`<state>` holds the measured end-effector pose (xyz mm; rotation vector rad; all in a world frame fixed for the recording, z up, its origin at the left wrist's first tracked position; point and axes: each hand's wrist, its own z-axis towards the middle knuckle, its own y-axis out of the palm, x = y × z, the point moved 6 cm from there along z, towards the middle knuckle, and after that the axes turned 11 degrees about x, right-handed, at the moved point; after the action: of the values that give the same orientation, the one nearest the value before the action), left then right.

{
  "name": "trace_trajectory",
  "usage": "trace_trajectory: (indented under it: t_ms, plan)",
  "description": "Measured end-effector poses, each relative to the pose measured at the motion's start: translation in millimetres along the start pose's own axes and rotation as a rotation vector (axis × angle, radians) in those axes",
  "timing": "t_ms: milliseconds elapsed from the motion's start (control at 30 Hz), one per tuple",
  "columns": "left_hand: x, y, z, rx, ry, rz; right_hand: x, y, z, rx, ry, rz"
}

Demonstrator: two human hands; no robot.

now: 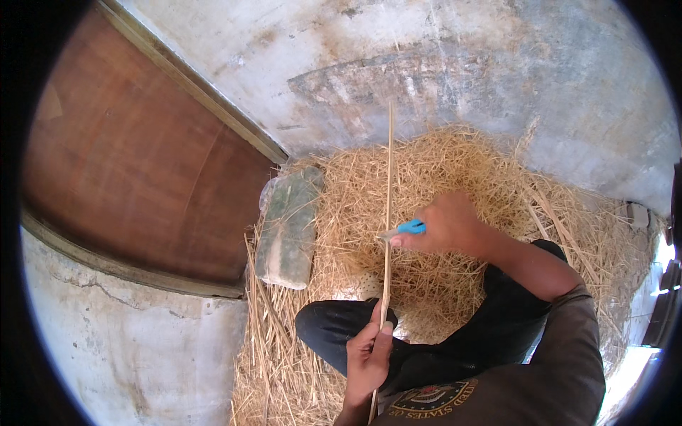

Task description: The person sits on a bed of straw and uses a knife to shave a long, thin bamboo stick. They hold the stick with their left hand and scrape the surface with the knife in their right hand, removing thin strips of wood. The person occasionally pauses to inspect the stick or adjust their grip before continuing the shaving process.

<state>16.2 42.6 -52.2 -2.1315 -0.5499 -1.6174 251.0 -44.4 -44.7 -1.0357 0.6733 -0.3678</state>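
Observation:
A long, thin, pale bamboo strip (389, 177) runs upright from my lap toward the far wall. My left hand (368, 353) is closed around its lower part, thumb lying along it, near my bent knee. Higher up, my right hand (449, 226) grips a small blue-handled knife (410, 227). Its short blade meets the strip from the right, about midway along. Most of the knife's handle is hidden inside my fist.
Straw-like shavings (455, 160) cover the floor around my folded legs. On the left lies a greenish, plastic-covered block (290, 227), beside a brown door panel (142, 156) in a wooden frame. A stained wall (497, 78) rises at the back; longer strips (273, 348) lie left.

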Motion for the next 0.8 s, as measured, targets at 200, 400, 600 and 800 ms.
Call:
trace_trajectory:
  t_ms: [200,400,600,800]
  plan:
    - [2,0,-8,-0.009,0.080,0.057,-6,3,-7,0.055,-0.034,0.092]
    - [-1,-7,-12,0.014,0.043,0.015,-28,6,-20,-0.062,-0.130,0.156]
    - [-2,-5,-22,-0.022,-0.019,0.046,49,0,36,0.005,0.044,-0.125]
    - [4,1,-32,-0.109,0.150,0.077,105,-13,64,0.187,0.210,-0.215]
